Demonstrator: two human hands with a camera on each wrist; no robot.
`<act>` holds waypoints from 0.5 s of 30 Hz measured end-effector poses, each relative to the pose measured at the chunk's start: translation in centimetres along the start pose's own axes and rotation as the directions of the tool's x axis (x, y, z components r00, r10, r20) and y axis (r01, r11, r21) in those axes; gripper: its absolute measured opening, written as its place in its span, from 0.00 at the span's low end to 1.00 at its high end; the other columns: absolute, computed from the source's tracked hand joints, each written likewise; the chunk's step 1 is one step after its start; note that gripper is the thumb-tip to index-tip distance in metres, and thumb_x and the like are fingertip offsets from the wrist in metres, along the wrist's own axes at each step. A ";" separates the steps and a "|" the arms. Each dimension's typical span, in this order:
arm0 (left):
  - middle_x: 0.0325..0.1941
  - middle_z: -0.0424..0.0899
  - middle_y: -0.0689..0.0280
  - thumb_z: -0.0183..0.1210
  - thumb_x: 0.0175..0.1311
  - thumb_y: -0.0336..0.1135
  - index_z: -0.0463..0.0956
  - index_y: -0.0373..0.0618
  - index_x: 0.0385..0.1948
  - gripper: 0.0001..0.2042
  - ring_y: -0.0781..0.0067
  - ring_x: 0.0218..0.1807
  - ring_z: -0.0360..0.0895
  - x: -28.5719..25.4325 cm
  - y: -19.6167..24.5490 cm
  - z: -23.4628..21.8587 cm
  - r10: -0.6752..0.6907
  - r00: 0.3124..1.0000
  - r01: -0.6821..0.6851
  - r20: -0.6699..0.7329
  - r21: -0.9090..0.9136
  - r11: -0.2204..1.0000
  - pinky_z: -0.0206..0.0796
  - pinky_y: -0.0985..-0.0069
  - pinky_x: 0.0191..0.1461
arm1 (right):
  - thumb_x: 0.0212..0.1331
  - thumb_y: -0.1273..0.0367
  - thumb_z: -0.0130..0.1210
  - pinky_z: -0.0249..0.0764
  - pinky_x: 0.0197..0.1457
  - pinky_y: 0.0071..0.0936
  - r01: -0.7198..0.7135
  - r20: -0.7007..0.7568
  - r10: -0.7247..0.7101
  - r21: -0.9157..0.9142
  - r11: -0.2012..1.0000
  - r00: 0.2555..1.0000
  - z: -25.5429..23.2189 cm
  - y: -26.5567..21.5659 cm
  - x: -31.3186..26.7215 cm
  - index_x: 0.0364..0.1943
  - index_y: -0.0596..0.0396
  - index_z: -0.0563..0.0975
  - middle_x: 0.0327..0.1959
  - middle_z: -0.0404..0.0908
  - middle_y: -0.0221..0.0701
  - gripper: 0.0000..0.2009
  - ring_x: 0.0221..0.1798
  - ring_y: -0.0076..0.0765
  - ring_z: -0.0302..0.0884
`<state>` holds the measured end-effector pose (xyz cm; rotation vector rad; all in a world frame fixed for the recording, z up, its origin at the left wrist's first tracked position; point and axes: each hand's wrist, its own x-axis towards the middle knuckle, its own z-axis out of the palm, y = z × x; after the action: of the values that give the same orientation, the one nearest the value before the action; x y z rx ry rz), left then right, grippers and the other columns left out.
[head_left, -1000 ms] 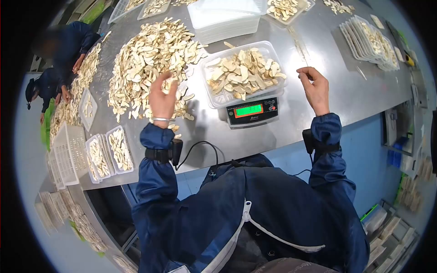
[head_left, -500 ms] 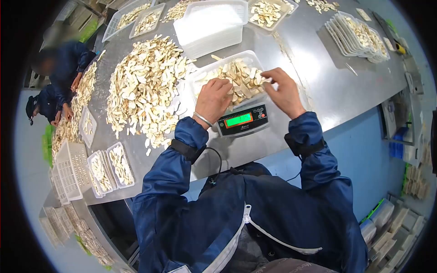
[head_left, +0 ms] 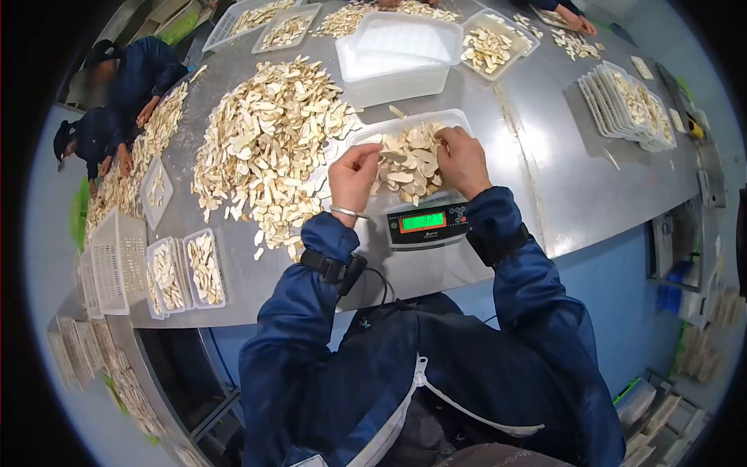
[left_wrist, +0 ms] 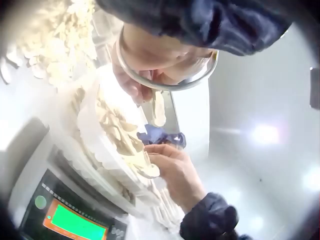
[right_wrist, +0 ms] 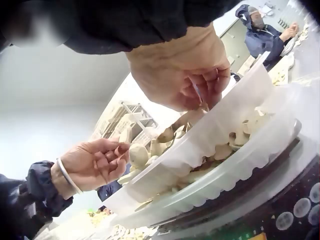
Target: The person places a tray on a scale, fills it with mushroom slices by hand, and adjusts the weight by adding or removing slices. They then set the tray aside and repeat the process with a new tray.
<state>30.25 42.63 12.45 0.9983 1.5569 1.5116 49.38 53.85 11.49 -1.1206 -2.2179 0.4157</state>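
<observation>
A clear plastic tray (head_left: 450, 117) heaped with pale mushroom slices (head_left: 412, 167) rests on a digital scale (head_left: 428, 240) with a lit green display. At the tray's left side, my left hand (head_left: 352, 183) pinches a mushroom slice (left_wrist: 159, 109) between thumb and fingers, held above the heap. My right hand (head_left: 465, 165) reaches over the right side of the tray. Its curled fingers (right_wrist: 215, 82) pinch at a slice on top of the heap, their tips partly hidden. A second tray layer shows beneath in the right wrist view.
A large pile of slices (head_left: 268, 140) lies left of the scale. Stacked empty trays (head_left: 397, 82) stand behind it. Filled trays stand at right (head_left: 622, 105) and at front left (head_left: 187, 272). Other people work at the far left and along the back edge.
Both hands have come inward from beside the tray to the heap. The left hand has since drawn to the tray's left side with a slice; the right stays over the right side.
</observation>
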 end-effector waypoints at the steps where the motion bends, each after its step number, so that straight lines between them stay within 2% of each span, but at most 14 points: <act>1: 0.30 0.81 0.68 0.55 0.63 0.25 0.80 0.37 0.39 0.07 0.82 0.31 0.77 -0.1 0.3 -0.3 -0.049 0.999 0.046 -0.011 -0.218 0.975 0.68 0.86 0.35 | 0.53 0.72 0.52 0.73 0.38 0.37 -0.083 -0.001 0.084 0.113 0.990 0.996 0.2 0.2 -0.1 0.39 0.55 0.79 0.32 0.80 0.39 0.09 0.32 0.46 0.78; 3: 0.31 0.78 0.68 0.52 0.65 0.29 0.77 0.38 0.41 0.08 0.81 0.34 0.75 -0.5 0.1 -1.6 -0.182 0.983 0.169 0.012 -0.428 0.888 0.70 0.82 0.39 | 0.54 0.73 0.52 0.73 0.40 0.38 -0.241 0.016 0.250 0.332 0.912 0.968 0.4 0.4 -0.1 0.38 0.56 0.79 0.34 0.82 0.41 0.09 0.34 0.49 0.79; 4: 0.32 0.78 0.67 0.51 0.66 0.31 0.76 0.38 0.41 0.09 0.80 0.35 0.75 -0.6 0.2 -1.7 -0.223 0.974 0.213 0.037 -0.484 0.849 0.70 0.81 0.39 | 0.54 0.74 0.53 0.74 0.36 0.32 -0.306 0.056 0.306 0.338 0.890 0.951 0.3 0.8 0.0 0.39 0.56 0.79 0.31 0.83 0.39 0.09 0.30 0.41 0.79; 6: 0.32 0.76 0.66 0.48 0.68 0.36 0.74 0.39 0.42 0.11 0.77 0.37 0.76 -1.1 0.3 -2.0 -0.303 0.948 0.299 0.094 -0.587 0.752 0.70 0.80 0.39 | 0.53 0.75 0.53 0.73 0.34 0.28 -0.302 0.033 0.316 0.405 0.863 0.948 0.0 1.8 0.3 0.39 0.56 0.79 0.29 0.82 0.35 0.09 0.29 0.33 0.77; 8: 0.34 0.76 0.64 0.47 0.69 0.41 0.74 0.39 0.41 0.14 0.72 0.34 0.77 -1.0 -0.4 -2.1 -0.345 0.910 0.409 0.231 -0.636 0.654 0.70 0.77 0.36 | 0.53 0.76 0.54 0.71 0.33 0.23 -0.331 0.033 0.355 0.453 0.828 0.934 -0.6 3.1 0.6 0.40 0.57 0.79 0.25 0.80 0.29 0.10 0.28 0.21 0.74; 9: 0.35 0.75 0.63 0.46 0.69 0.43 0.73 0.39 0.40 0.15 0.70 0.33 0.77 -0.9 -0.6 -1.9 -0.355 0.885 0.462 0.300 -0.654 0.600 0.70 0.76 0.35 | 0.53 0.76 0.53 0.71 0.34 0.23 -0.301 0.028 0.332 0.501 0.812 0.943 -1.0 2.9 0.9 0.40 0.58 0.79 0.26 0.80 0.29 0.10 0.28 0.21 0.74; 10: 0.37 0.76 0.61 0.43 0.71 0.51 0.73 0.38 0.43 0.22 0.70 0.33 0.76 -1.1 0.3 -1.3 -0.382 0.864 0.504 0.328 -0.554 0.663 0.66 0.79 0.32 | 0.53 0.76 0.53 0.71 0.34 0.22 -0.272 0.023 0.311 0.546 0.792 0.950 -1.7 2.4 1.3 0.41 0.58 0.79 0.26 0.80 0.30 0.10 0.29 0.21 0.74; 11: 0.38 0.76 0.61 0.41 0.71 0.54 0.72 0.38 0.45 0.24 0.70 0.33 0.75 -1.3 1.3 -0.6 -0.350 0.843 0.531 0.407 -0.537 0.655 0.65 0.79 0.31 | 0.53 0.76 0.53 0.72 0.34 0.21 -0.244 0.017 0.290 0.590 0.770 0.957 -2.5 1.7 1.7 0.41 0.58 0.79 0.27 0.80 0.30 0.11 0.29 0.20 0.74; 12: 0.38 0.77 0.60 0.40 0.71 0.56 0.72 0.38 0.46 0.26 0.70 0.33 0.75 -1.6 2.3 0.2 -0.318 0.816 0.559 0.483 -0.516 0.649 0.64 0.80 0.30 | 0.53 0.76 0.53 0.73 0.37 0.21 -0.193 0.064 0.210 0.705 0.683 0.976 -3.3 -0.5 1.9 0.43 0.59 0.77 0.31 0.81 0.32 0.12 0.31 0.20 0.75; 13: 0.39 0.77 0.59 0.38 0.71 0.59 0.71 0.38 0.47 0.29 0.71 0.32 0.74 -2.1 3.3 1.0 -0.287 0.780 0.587 0.556 -0.493 0.642 0.62 0.80 0.29 | 0.53 0.76 0.52 0.73 0.39 0.21 -0.138 0.112 0.082 0.730 0.670 0.990 -3.3 -1.8 2.0 0.45 0.59 0.77 0.35 0.81 0.33 0.13 0.33 0.22 0.76; 14: 0.38 0.79 0.58 0.32 0.70 0.64 0.70 0.38 0.51 0.34 0.71 0.29 0.74 -2.5 4.4 1.7 -0.330 0.766 0.612 0.552 -0.471 0.635 0.62 0.80 0.28 | 0.55 0.77 0.52 0.72 0.41 0.21 -0.213 0.245 0.051 0.698 0.684 0.968 -4.6 -4.8 2.1 0.45 0.59 0.76 0.36 0.80 0.31 0.12 0.35 0.21 0.75; 15: 0.37 0.79 0.58 0.31 0.70 0.64 0.70 0.38 0.51 0.34 0.71 0.29 0.74 -2.5 4.0 1.4 -0.304 0.759 0.619 0.576 -0.494 0.611 0.63 0.79 0.28 | 0.56 0.78 0.52 0.71 0.42 0.20 -0.280 0.372 0.022 0.657 0.700 0.928 -5.8 -6.9 2.0 0.44 0.60 0.76 0.37 0.79 0.29 0.11 0.36 0.20 0.74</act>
<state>32.77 41.02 16.38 0.3915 0.7444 1.1820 48.04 51.42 20.28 -0.8340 -1.9207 1.4924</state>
